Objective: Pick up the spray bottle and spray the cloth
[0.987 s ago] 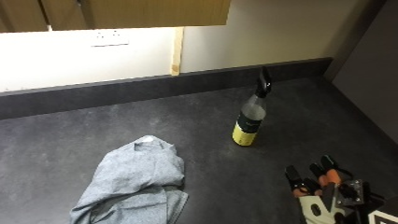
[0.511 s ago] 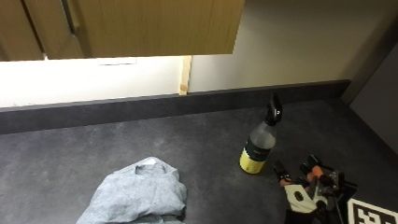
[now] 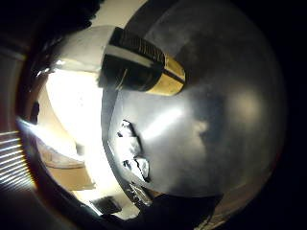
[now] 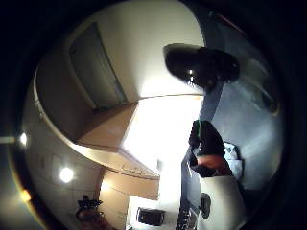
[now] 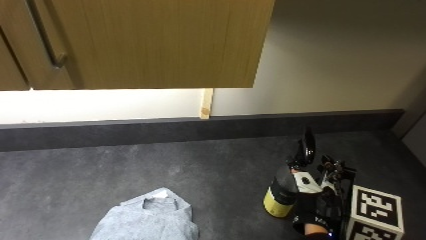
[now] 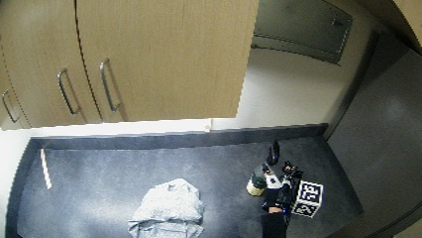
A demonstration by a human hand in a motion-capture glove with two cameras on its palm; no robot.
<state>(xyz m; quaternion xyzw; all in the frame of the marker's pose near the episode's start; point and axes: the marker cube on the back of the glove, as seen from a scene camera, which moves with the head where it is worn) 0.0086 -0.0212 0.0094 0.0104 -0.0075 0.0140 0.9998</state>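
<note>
Where the worktop (image 5: 166,165) runs toward its right-hand end, the spray bottle (image 5: 287,187) stands upright, its long axis vertical, with the yellow-labelled base on the dark surface and the black trigger head (image 5: 307,145) at the top, nearer the back edge. Directly beside it, on the side toward the right end and the front edge, is the gloved right hand (image 5: 318,200); it appears to touch the bottle's shoulder or to be just short of it, and the outside view does not settle which. Whether its fingers are spread or curled round the bottle cannot be told from any view. From the little-finger side of the palm the bottle's body (image 3: 144,64) fills much of the view, so the palm is close to it, and from the thumb side the trigger head (image 4: 199,64) looms near. Lying crumpled near the front edge, the cloth (image 5: 148,220) is well apart from the bottle, toward the left end of the worktop. The coming move therefore turns on a short sideways closure round the upright body, judged the step in hand, followed by a carry leftward along the front edge with the nozzle turned toward the cloth. No bare hand shows.
</note>
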